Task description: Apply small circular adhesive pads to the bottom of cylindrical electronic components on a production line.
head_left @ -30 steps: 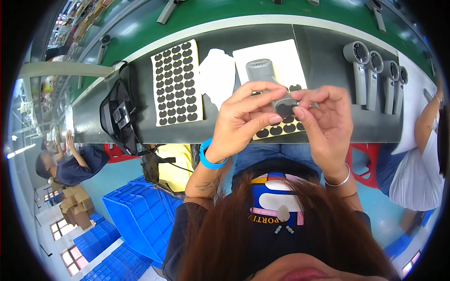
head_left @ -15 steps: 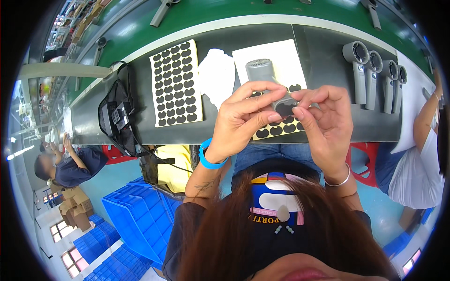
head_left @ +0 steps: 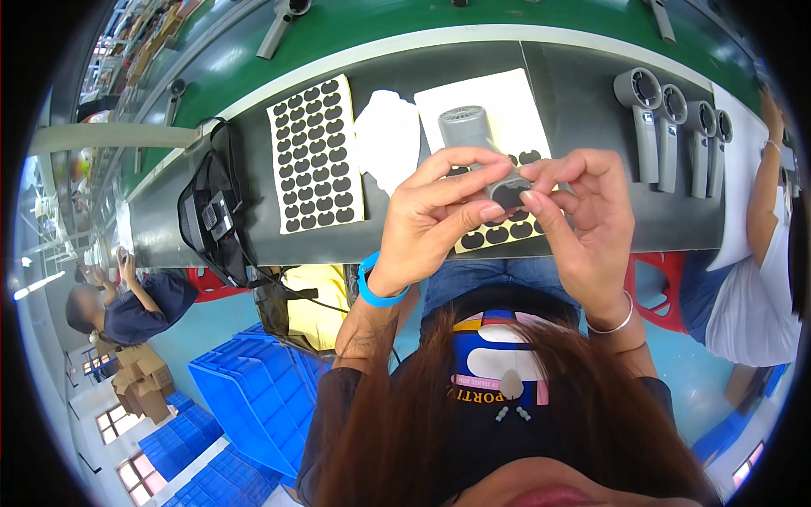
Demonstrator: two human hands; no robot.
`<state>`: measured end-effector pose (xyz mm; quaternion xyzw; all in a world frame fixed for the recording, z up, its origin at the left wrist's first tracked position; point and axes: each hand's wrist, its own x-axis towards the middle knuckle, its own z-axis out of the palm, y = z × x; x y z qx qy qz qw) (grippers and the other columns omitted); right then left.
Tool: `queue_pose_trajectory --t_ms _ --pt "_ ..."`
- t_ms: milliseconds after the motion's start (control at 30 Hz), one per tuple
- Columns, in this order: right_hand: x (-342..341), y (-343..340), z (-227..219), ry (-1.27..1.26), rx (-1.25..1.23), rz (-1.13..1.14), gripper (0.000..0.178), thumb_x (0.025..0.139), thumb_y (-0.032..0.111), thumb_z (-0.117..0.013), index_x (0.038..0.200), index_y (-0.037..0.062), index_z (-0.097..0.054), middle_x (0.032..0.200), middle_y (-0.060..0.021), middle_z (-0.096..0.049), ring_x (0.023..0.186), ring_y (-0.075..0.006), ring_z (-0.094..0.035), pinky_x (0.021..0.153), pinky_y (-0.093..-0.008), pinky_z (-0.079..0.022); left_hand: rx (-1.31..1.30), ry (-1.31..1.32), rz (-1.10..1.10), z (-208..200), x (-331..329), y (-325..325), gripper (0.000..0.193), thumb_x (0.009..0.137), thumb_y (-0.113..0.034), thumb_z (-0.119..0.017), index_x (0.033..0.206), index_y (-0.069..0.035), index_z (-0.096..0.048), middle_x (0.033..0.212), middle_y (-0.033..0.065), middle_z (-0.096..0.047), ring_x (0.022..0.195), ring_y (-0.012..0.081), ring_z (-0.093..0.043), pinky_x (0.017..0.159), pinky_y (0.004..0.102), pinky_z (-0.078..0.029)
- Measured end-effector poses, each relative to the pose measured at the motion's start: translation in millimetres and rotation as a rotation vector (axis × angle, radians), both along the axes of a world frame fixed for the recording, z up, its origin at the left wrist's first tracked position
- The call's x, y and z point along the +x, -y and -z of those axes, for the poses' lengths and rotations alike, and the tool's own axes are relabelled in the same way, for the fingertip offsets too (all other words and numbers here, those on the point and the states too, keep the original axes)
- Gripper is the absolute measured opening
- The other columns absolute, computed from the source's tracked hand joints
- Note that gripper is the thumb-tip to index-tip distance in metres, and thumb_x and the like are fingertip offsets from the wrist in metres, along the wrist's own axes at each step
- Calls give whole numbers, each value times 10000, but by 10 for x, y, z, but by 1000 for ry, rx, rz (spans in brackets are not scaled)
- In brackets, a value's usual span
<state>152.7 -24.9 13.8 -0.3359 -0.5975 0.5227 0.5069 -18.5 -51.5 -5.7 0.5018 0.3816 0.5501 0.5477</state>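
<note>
A grey handheld fan (head_left: 465, 127) is held between my hands, its round grille head pointing away from me over a sticker sheet. My left hand (head_left: 443, 198) is closed around its handle, thumb and fingers near the end. The handle end faces me and shows a dark oval face (head_left: 508, 194). My right hand (head_left: 583, 211) pinches the same end from the right, with its thumb at the edge of the dark oval. Below my hands, black rounded stickers (head_left: 497, 237) show on the sheet, partly covered by my fingers.
Another sheet of black stickers (head_left: 316, 156) and a white paper (head_left: 387, 139) lie to the left, beside a black bag (head_left: 211, 203). Several grey fans (head_left: 646, 135) lie in a row at right. Beyond runs a green belt (head_left: 372, 42). Blue crates (head_left: 253, 397) stand lower left; co-workers sit either side.
My hands keep nearly the same grip, with the handle end tilted slightly. Fans on the green belt have shifted left. The right co-worker's arm has moved farther away.
</note>
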Motion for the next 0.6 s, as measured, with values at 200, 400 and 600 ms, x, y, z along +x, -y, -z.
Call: queue_pose_trajectory --t_ms 200,400,600 --pt "16 23 -42 52 -55 -21 297 827 -112 -586 1038 -1 -411 944 -96 -524 984 -172 -569 788 -254 -511 -13 14 7 -19 32 5 313 837 95 -588 1146 45 -606 1216 130 -510 974 199 -623 842 286 -567" --pt "23 40 -66 107 -74 31 287 830 -93 -594 1033 7 -418 942 -90 -527 973 -154 -569 767 -245 -504 -28 -11 -60 -59 111 35 297 824 97 -607 1117 49 -620 1198 127 -519 961 181 -627 818 259 -568" --pt "62 40 -71 129 -82 60 281 835 -86 -581 1034 17 -411 924 -78 -531 946 -142 -566 746 -240 -494 -31 -63 -35 -36 152 14 331 814 125 -586 1138 63 -600 1199 153 -510 900 182 -629 820 323 -581"
